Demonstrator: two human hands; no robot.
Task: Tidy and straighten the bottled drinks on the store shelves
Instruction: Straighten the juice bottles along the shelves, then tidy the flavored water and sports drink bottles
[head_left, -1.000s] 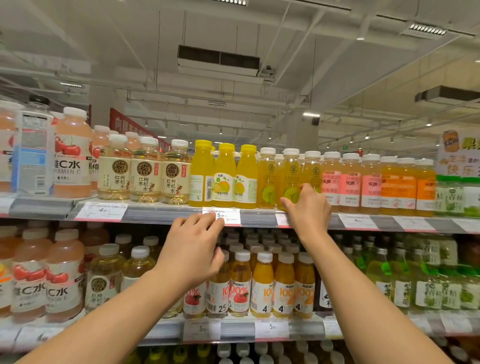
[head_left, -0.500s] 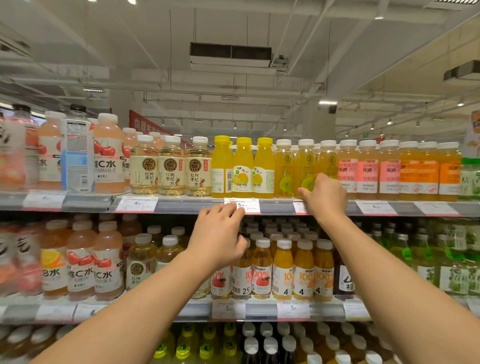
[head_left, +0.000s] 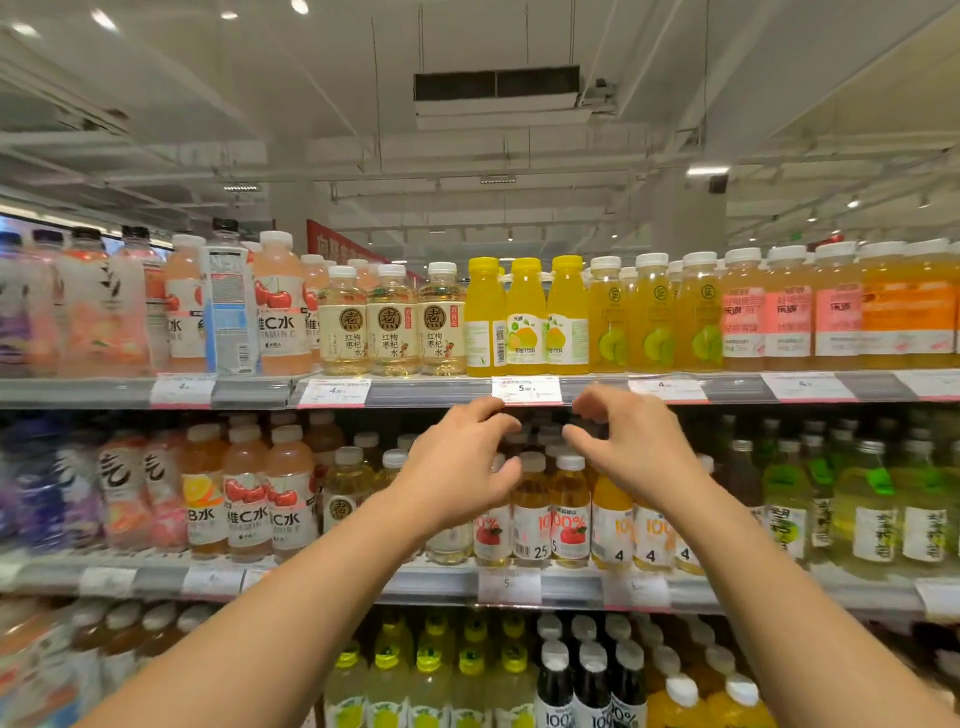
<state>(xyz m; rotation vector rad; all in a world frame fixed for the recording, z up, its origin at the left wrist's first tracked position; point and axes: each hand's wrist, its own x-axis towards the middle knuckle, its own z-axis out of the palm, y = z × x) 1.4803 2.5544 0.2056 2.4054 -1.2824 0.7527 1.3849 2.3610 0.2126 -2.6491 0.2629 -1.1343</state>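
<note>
Both hands, left (head_left: 457, 467) and right (head_left: 636, 452), hovered loosely curled and empty below the top shelf edge (head_left: 415, 389); its bottles (head_left: 527, 317) looked rigid, smooth, best gripped mid-body.

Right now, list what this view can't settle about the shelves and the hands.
Head view only:
- Middle-shelf bottles behind the left hand and right hand: hidden by them.
- Far-left bottles: labels blurred.
- Far-right orange bottles: cut by the edge.
- Price tag: small print too tiny.
- Finger contact with anything: unclear.
</note>
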